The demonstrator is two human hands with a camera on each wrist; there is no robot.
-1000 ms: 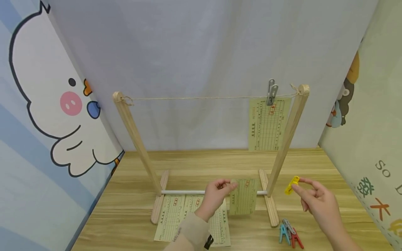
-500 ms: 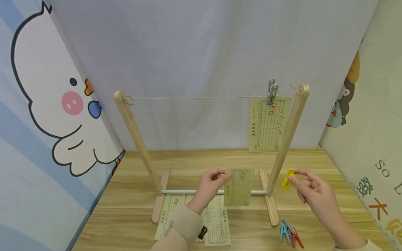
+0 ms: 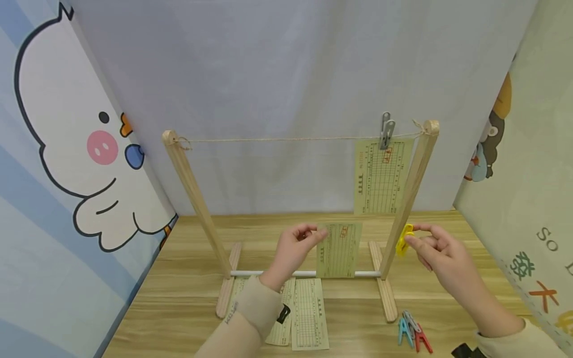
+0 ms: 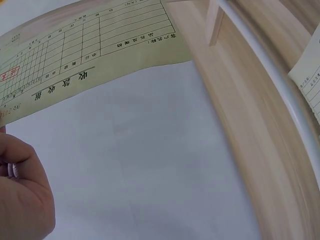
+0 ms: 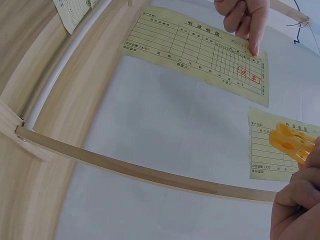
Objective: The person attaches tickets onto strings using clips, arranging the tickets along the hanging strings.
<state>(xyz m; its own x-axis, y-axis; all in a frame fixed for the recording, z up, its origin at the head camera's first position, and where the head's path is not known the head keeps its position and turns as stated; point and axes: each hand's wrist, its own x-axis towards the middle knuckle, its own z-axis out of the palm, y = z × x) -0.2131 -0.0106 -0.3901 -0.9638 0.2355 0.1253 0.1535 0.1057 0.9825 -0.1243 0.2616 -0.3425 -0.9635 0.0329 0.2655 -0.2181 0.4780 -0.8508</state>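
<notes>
My left hand (image 3: 295,251) pinches a yellowish receipt slip (image 3: 339,251) by its upper left corner; the slip hangs upright in front of the white bar. In the left wrist view the printed slip (image 4: 90,55) spans the top, above my curled fingers. My right hand (image 3: 440,251) pinches a yellow clothespin (image 3: 405,240) between thumb and fingertips, beside the right post. The yellow clothespin (image 5: 292,142) shows clearly in the right wrist view. Above, a second receipt slip (image 3: 380,181) hangs from the string (image 3: 277,139), held by a grey clothespin (image 3: 387,132).
A wooden frame with a left post (image 3: 192,199) and a right post (image 3: 409,199) carries the string. Receipt slips (image 3: 310,313) lie on the wooden table (image 3: 147,318), partly behind my left sleeve. Blue, grey and red clothespins (image 3: 414,332) lie together at front right.
My left hand has risen with the receipt slip, slightly leftward. My right hand has moved up and left with the yellow clothespin, nearer the right post.
</notes>
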